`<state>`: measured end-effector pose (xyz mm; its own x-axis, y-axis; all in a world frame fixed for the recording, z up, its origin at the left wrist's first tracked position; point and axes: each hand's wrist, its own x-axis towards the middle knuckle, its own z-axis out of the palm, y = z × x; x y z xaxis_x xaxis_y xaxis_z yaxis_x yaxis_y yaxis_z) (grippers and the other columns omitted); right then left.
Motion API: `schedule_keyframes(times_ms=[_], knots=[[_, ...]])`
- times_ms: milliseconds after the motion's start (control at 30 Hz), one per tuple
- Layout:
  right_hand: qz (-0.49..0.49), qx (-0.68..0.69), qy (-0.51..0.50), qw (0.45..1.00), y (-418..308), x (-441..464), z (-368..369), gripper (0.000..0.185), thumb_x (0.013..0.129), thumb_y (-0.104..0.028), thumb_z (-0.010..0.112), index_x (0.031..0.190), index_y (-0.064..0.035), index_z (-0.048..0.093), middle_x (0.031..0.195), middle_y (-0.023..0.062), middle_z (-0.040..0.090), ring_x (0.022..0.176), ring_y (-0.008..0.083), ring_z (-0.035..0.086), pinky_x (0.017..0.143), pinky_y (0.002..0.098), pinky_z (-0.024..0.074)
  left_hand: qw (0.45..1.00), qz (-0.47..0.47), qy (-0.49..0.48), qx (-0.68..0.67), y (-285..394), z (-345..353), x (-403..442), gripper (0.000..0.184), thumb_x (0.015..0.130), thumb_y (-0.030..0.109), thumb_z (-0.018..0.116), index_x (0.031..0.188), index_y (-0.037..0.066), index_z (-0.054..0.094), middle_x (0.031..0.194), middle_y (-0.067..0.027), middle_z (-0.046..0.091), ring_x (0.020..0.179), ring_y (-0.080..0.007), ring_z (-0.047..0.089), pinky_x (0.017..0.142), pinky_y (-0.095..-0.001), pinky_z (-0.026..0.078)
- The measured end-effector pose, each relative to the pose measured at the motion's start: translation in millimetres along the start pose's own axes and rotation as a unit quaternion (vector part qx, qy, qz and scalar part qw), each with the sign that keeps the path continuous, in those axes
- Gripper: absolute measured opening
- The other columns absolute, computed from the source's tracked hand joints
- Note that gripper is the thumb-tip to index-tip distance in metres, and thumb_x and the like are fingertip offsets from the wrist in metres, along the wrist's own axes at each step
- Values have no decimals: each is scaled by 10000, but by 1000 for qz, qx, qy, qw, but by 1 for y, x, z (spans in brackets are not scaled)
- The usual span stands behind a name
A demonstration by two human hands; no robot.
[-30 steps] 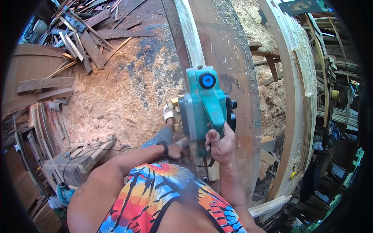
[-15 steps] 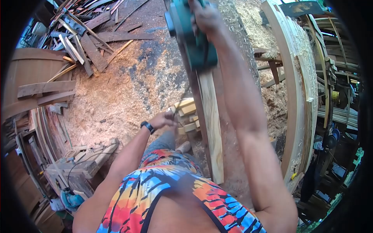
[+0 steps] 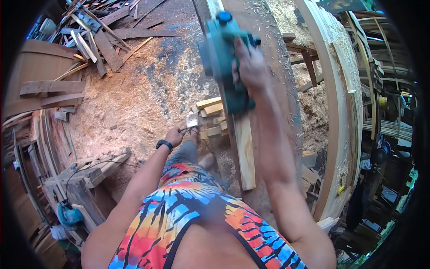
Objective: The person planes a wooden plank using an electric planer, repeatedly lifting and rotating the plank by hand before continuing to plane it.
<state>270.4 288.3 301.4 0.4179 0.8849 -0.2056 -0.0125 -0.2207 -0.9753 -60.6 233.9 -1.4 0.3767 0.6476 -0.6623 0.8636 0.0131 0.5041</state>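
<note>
My right hand (image 3: pixel 251 67) grips the handle of a green electric planer (image 3: pixel 226 56) with a dark blue front knob. The planer rests over a long, narrow strip of pale wood (image 3: pixel 245 157), whose near end sticks out below the tool. This strip lies on a broad brown board (image 3: pixel 273 89). Lower and to the left, my left hand (image 3: pixel 174 136), with a black watch at its wrist, is closed on a thin dark cord (image 3: pixel 184 130). Several short pale wood blocks (image 3: pixel 210 107) are stacked just beyond that hand.
Shavings (image 3: pixel 130 103) cover the ground on the left, with a scrap-wood heap (image 3: pixel 98 40) at the back. A thick timber beam (image 3: pixel 336 98) runs along the right. A low wooden bench (image 3: pixel 85 177) and a teal power tool (image 3: pixel 69 215) are at lower left.
The planer has come back along the wood strip toward me in my right hand. My left hand has shifted slightly left and down, still holding the cord.
</note>
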Motion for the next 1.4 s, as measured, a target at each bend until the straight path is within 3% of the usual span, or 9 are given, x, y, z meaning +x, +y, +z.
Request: schedule_keyframes(times_ms=[133,300,567,767,867,1133,1267,1300,1400], knots=[[52,14,11,998,37,-169,-29,568,972,-638,555,949,-70,577,615,-25,522,491,65,507,439,251,403,999,6,-26,-21,-16,34,-43,438,957,408,672,983,-28,705,924,-269,714,892,-389,699,792,-459,515],[109,14,56,992,78,-360,-58,747,874,-726,618,1049,0,595,624,-6,546,498,60,507,442,222,386,982,62,-170,43,4,68,-102,328,779,171,643,1044,2,738,1010,-277,713,985,-411,700,875,-475,547],[147,-33,91,984,113,-498,-83,825,796,-818,619,946,-7,634,597,-5,582,516,65,550,466,226,413,920,178,-248,245,25,131,-146,274,727,243,714,899,37,769,940,-253,726,917,-404,712,831,-469,564],[116,-44,105,987,122,-479,-77,868,761,-799,685,1037,22,632,595,-1,568,502,68,532,449,220,383,930,165,-248,217,28,119,-137,352,809,322,651,911,8,773,954,-251,731,945,-397,716,835,-471,561],[119,-49,85,988,104,-443,-70,841,795,-791,652,1023,19,628,588,-8,561,488,57,522,444,213,377,942,148,-232,190,39,93,-137,305,719,249,722,917,19,753,958,-273,716,911,-409,707,811,-471,558],[59,-59,61,995,71,-298,-49,682,872,-696,648,968,-22,614,581,-26,534,497,46,508,443,220,384,976,69,-167,119,17,44,-91,291,784,195,646,968,-10,738,949,-297,702,949,-429,701,844,-488,550],[38,-50,51,997,46,-209,-33,620,898,-660,645,946,-43,610,605,-29,524,503,45,499,440,223,380,992,36,-116,35,-10,28,-53,471,820,440,755,909,-21,724,876,-276,702,849,-413,695,764,-478,535],[64,-86,43,993,34,-188,-32,559,959,-558,648,959,1,655,673,60,606,650,97,535,588,334,472,993,34,-107,30,-8,19,-49,513,839,489,757,916,-17,727,877,-268,709,824,-395,691,758,-467,530],[56,-86,45,994,21,-115,-20,583,954,-581,642,935,1,661,655,73,584,643,107,534,588,342,465,997,-9,-64,-39,-5,3,-31,446,875,432,739,932,-10,736,890,-267,716,844,-389,701,769,-464,532]])
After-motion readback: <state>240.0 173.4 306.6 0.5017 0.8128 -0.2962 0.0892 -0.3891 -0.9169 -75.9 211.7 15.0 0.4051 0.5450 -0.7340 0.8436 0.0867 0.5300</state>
